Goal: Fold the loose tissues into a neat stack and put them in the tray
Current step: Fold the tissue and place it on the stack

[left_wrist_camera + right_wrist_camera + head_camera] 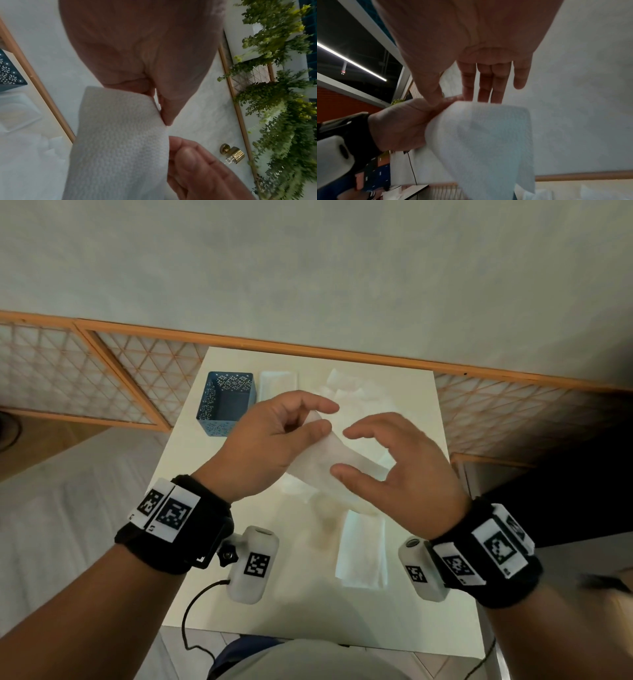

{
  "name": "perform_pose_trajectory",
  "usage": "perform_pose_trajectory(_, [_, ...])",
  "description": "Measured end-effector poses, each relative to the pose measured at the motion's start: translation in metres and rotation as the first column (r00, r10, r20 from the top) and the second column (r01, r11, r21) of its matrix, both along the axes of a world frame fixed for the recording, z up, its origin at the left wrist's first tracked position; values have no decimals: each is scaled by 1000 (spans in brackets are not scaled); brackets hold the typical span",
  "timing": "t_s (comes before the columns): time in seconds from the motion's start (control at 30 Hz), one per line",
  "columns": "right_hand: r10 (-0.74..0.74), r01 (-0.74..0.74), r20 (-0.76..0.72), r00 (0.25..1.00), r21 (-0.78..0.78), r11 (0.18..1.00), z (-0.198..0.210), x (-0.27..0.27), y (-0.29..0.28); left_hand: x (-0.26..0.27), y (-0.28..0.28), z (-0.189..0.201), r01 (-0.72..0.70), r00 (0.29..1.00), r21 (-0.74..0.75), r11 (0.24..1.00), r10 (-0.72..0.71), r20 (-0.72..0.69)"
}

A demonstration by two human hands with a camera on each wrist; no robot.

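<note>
My left hand pinches the top corner of a white tissue between thumb and forefinger, and the sheet hangs down above the table's middle. The left wrist view shows the embossed tissue under the pinching fingers. My right hand is beside the sheet with fingers spread and straight, its thumb at the tissue's edge without gripping it. A white tray sits at the table's back, with a pile of loose tissues to its right. A folded stack lies near the front.
A blue perforated basket stands left of the tray. The white table is small, with a wood-framed lattice rail behind it. A black cable hangs off the front left edge.
</note>
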State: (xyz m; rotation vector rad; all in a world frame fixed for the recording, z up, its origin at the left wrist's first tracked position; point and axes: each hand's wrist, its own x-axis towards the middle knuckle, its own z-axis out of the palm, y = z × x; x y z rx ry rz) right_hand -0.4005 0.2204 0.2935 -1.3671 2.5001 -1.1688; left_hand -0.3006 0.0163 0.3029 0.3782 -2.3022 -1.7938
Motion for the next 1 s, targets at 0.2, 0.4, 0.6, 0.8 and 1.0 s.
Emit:
perform_pose_trajectory(0.2, [-38,32,240,970,29,999,-14,2,-6,4,-1,1,115,992,21,993,-116,40])
perform_pose_trajectory(0.4, [-41,27,324,945,47,999,-27,5,-3,1,-8,-14,78,995,-274,959,-58,80])
perform_pose_trajectory(0.6, [-104,113,439,892,4,994,-51,7,9,-13,-6,-34,83,985,-55,995,-74,153])
perform_pose_trajectory(0.8, [-305,445,794,525,50,894,-107,9,22,-22,6,-108,-45,897,302,952,-94,432])
perform_pose_trajectory(1.0, [-462,601,867,188,270,752,-188,23,41,-13,52,-201,-91,763,351,932,-162,626])
